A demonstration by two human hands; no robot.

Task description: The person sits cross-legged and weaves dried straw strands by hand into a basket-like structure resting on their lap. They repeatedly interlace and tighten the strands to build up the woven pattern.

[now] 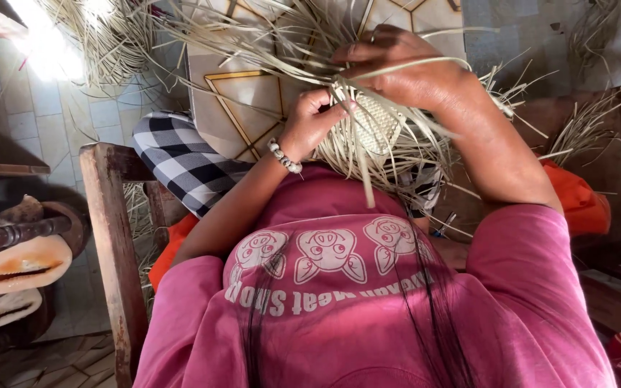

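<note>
View from the head camera, looking down over the person's chest. The work is held over the lap, above a tiled floor of pale square tiles, with a patterned panel of beige tiles edged in yellow lines lying beyond the hands. Strong light falls on the floor far to the left of the left hand.

The left hand, wearing a beaded bracelet at the wrist, is curled almost closed, its fingertips pinching pale straw strips at the edge of a small woven mat. The right hand lies just above and to the right of the left hand, fingers bent down over the same bundle of loose straw strips, which fan out away from both hands. The woven mat sits between the two hands, touching both.

The pink shirt carries a row of three outlined pig-head prints across the chest, below the hands, with a curved line of white lettering under them. A black-and-white checked cloth lies below and left of the left hand.

Left of the left hand stands a worn wooden chair frame; farther left rest large pale seashells. Orange fabric shows under the right forearm. More loose straw lies right of the right hand.
</note>
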